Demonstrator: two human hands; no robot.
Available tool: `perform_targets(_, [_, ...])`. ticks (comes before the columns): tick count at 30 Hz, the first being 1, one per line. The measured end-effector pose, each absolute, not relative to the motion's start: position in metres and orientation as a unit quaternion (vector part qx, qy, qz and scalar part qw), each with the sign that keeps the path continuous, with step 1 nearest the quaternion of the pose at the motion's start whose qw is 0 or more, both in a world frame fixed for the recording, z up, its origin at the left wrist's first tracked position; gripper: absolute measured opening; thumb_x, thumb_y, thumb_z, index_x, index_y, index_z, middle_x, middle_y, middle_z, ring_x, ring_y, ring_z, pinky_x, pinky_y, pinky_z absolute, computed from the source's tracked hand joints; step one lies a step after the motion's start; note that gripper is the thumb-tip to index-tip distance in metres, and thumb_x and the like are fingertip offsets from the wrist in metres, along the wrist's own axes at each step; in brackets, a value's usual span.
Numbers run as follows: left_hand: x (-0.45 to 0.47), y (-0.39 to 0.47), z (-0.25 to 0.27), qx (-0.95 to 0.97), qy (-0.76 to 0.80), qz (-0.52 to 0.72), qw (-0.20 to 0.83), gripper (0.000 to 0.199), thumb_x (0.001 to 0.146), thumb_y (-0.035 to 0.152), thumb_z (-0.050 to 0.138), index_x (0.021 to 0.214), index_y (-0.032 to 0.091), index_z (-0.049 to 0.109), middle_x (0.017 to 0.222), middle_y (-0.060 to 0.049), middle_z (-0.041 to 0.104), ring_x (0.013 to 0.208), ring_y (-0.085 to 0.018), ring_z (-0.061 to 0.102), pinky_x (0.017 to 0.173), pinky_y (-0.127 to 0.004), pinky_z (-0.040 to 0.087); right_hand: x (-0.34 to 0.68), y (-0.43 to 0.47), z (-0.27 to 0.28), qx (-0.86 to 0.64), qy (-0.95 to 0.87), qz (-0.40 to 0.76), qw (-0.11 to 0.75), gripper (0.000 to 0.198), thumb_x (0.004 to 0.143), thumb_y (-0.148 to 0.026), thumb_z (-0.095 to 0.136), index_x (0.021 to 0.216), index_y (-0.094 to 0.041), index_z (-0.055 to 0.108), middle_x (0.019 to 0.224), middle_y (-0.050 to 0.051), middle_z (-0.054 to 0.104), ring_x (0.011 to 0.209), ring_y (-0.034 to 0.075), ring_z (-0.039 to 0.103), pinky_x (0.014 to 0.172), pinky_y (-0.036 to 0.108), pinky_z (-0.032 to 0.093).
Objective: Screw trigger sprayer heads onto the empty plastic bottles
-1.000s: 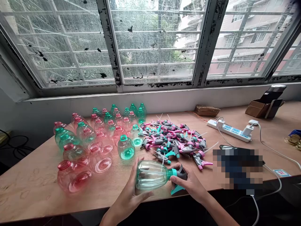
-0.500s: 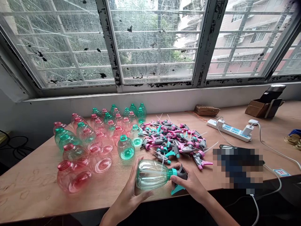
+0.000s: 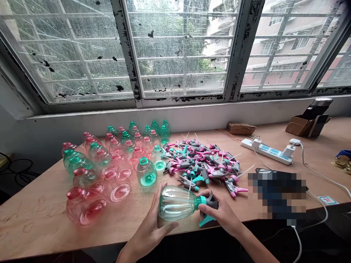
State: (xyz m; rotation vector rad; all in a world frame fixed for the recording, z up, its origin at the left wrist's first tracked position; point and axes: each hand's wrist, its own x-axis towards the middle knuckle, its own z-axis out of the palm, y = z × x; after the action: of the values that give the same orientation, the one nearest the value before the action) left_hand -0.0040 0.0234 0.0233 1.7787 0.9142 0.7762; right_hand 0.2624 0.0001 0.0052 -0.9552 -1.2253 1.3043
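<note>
Just at the near edge of the wooden table (image 3: 41,219), a clear green plastic bottle with a rounded body (image 3: 178,203) lies sideways between two bare hands, its base toward the left and its neck toward the right; whether it touches the wood cannot be told. The left hand (image 3: 153,222) cups the base end, fingers up along the far side and thumb stretched beneath. The right hand (image 3: 222,211) grips the dark grey trigger spray head (image 3: 212,202) seated at the bottle's neck, thumb pressed against the near side, with the far fingers partly hidden. A turquoise collar (image 3: 203,200) rings the joint, and a turquoise trigger (image 3: 207,220) points down toward the table edge. A thin pale tube shows through the green wall. Beyond the hands spreads a heap of grey, pink and turquoise spray heads with thin white tubes (image 3: 203,159). Left of that heap stand many open, see-through pink and green bottles (image 3: 117,164), grouped closely together. Farther right lie a white power strip with plugs in it (image 3: 268,151) and, behind it, a flat brown cardboard package (image 3: 241,128). Barred windows (image 3: 183,54) run along the wall behind.
</note>
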Motion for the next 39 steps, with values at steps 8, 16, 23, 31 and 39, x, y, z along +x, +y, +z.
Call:
perform_targets(8, [-0.005,0.024,0.012,0.732,0.377,0.33,0.462,0.087,0.1,0.037,0.057,0.158,0.045,-0.007,0.172,-0.003,0.011,0.157,-0.033,0.014,0.126,-0.056,0.012,0.261,0.0,0.007,-0.411,-0.513,0.539,0.527,0.041,0.08,-0.05,0.081,0.1,-0.018,0.064,0.065,-0.001,0.069,0.057,0.019,0.069,0.054,0.029,0.06])
perform_targets(16, [-0.006,0.023,0.02,0.733,0.393,0.305,0.464,0.089,0.095,0.045,0.063,0.161,0.039,0.003,0.173,-0.001,0.004,0.158,-0.032,0.002,0.128,-0.052,0.008,0.261,0.0,0.01,-0.412,-0.52,0.536,0.522,0.042,0.081,-0.052,0.079,0.1,-0.018,0.064,0.062,-0.001,0.07,0.057,0.019,0.07,0.055,0.03,0.06])
perform_targets(23, [-0.006,0.024,0.013,0.727,0.379,0.335,0.464,0.083,0.099,0.038,0.057,0.16,0.043,0.0,0.172,-0.002,0.011,0.157,-0.032,0.013,0.126,-0.054,0.01,0.262,0.0,0.007,-0.409,-0.52,0.538,0.523,0.042,0.082,-0.052,0.079,0.102,-0.018,0.064,0.063,-0.001,0.07,0.057,0.02,0.071,0.058,0.03,0.061])
perform_targets(31, [-0.003,0.023,0.025,0.718,0.36,0.326,0.499,0.095,0.092,0.04,0.069,0.16,0.04,0.003,0.173,-0.001,0.003,0.157,-0.033,0.011,0.127,-0.05,0.016,0.261,0.001,0.002,-0.395,-0.522,0.542,0.527,0.038,0.083,-0.045,0.08,0.102,-0.017,0.064,0.065,-0.001,0.069,0.058,0.017,0.069,0.058,0.03,0.061])
perform_targets(39, [-0.004,0.023,0.014,0.725,0.368,0.325,0.484,0.095,0.098,0.038,0.06,0.158,0.044,-0.013,0.172,-0.005,0.008,0.157,-0.034,0.014,0.125,-0.055,0.02,0.262,0.001,0.005,-0.396,-0.516,0.545,0.529,0.037,0.083,-0.045,0.08,0.102,-0.017,0.064,0.065,-0.002,0.068,0.058,0.017,0.068,0.055,0.028,0.06])
